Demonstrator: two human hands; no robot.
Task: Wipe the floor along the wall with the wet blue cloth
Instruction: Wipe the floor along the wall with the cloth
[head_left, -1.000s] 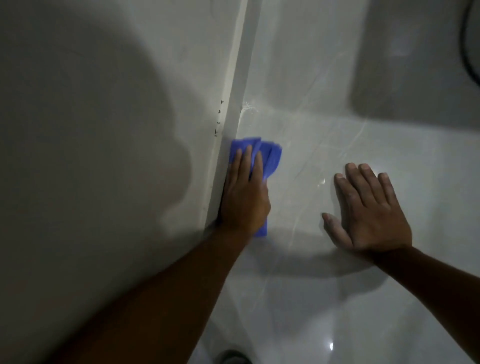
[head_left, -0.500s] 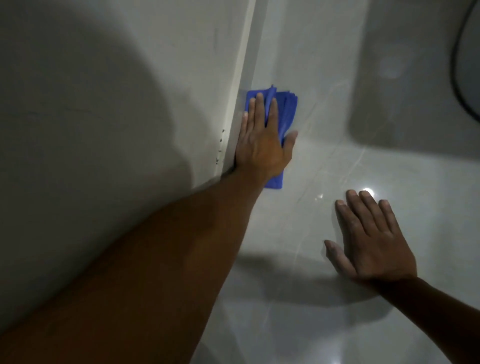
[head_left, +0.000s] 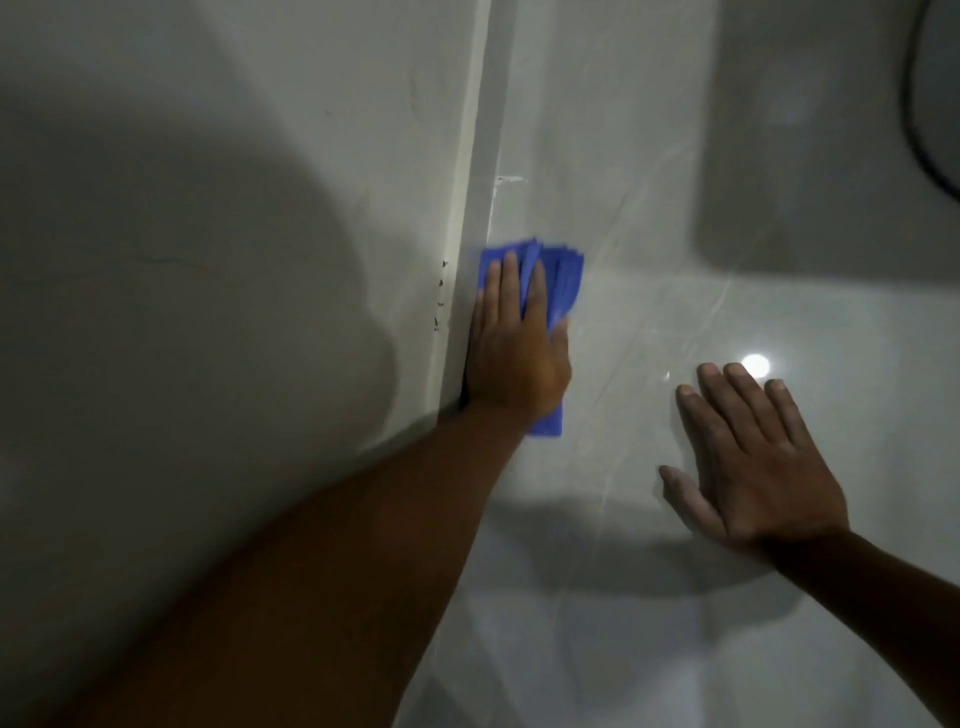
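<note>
A folded blue cloth (head_left: 563, 283) lies on the glossy pale floor tile (head_left: 649, 322) right against the skirting (head_left: 475, 249) at the foot of the wall (head_left: 260, 208). My left hand (head_left: 511, 353) presses flat on top of it, fingers pointing away from me; the cloth's middle is hidden under the palm. My right hand (head_left: 748, 462) rests flat on the floor to the right, fingers spread, holding nothing.
A white smear (head_left: 509, 179) marks the floor by the skirting beyond the cloth. Small dark chips (head_left: 440, 301) dot the wall edge. A dark curved cable or rim (head_left: 924, 130) shows at the top right. A light glare (head_left: 755, 364) sits near my right fingertips.
My left hand pushed the cloth away along the skirting, then drew it back towards me. My right hand stayed planted on the floor.
</note>
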